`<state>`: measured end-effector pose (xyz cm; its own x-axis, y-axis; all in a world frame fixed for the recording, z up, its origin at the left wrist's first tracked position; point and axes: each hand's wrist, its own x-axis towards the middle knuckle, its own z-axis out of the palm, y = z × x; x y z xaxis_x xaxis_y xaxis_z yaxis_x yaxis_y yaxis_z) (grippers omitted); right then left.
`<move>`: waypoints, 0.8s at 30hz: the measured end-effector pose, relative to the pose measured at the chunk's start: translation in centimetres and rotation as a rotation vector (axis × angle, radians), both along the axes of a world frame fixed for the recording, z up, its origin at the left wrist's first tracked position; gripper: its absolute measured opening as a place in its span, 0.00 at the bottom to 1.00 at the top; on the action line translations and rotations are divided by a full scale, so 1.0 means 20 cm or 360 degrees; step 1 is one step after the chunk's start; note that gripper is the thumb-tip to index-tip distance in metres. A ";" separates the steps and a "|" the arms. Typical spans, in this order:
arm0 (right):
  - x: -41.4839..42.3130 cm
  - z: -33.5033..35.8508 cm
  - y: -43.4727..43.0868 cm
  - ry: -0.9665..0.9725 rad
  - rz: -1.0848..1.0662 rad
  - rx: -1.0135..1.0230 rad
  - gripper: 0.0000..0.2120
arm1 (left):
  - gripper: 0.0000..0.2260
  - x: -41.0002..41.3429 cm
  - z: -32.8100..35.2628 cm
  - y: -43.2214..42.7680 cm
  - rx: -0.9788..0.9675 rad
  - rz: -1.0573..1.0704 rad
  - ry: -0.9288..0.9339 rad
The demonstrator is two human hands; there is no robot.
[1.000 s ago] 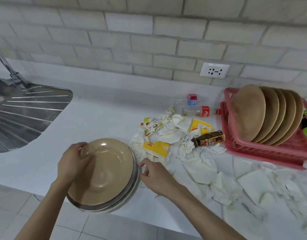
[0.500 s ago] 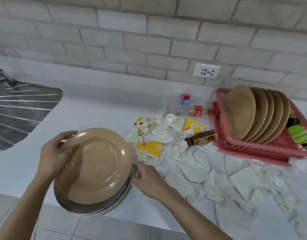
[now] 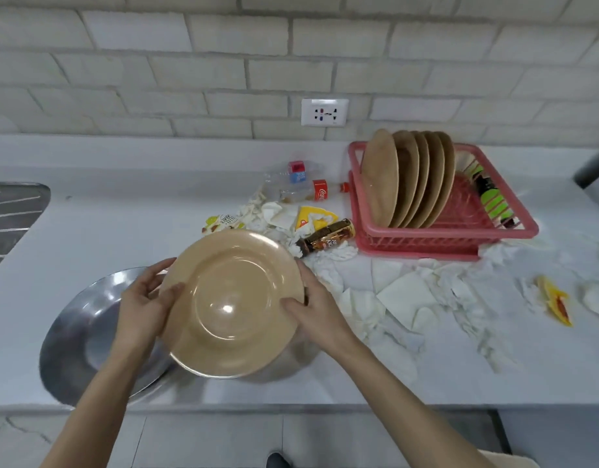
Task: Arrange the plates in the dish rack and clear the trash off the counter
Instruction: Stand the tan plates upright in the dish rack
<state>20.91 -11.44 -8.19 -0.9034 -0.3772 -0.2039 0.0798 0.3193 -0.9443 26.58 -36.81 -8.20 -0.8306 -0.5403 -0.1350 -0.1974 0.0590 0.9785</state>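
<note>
I hold a tan plate (image 3: pixel 232 302) above the counter, face up and tilted. My left hand (image 3: pixel 146 307) grips its left rim and my right hand (image 3: pixel 313 307) grips its right rim. Below and to the left lies a large metal tray (image 3: pixel 85 336) on the counter's front edge. The pink dish rack (image 3: pixel 443 238) stands at the back right with several tan plates (image 3: pixel 406 177) upright in it. Between the held plate and the rack lies trash: crumpled white tissues (image 3: pixel 402 298), a brown bottle (image 3: pixel 328 236), a cola bottle (image 3: pixel 311 192), yellow wrappers (image 3: pixel 313 216).
A steel sink drainboard (image 3: pixel 11 214) is at the far left. A green bottle (image 3: pixel 490 197) lies in the rack's right side. A yellow and red wrapper (image 3: pixel 556 298) lies among tissues at the right. A wall socket (image 3: pixel 324 112) sits on the brick wall.
I lifted the tan plate off the metal tray and carried it right. My right hand moved from the tray's edge onto the plate's right rim. The view shifted right.
</note>
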 end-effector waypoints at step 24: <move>0.12 0.40 1.68 0.0203 -0.0412 0.0043 0.37 | 0.22 0.06 -0.13 1.81 0.0158 -0.0659 -0.0319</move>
<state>23.29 22.26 -0.14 -0.9879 -0.1268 -0.0896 0.0433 0.3289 -0.9434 27.72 -0.63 -10.82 -0.9258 -0.1451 -0.3490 -0.3627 0.0809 0.9284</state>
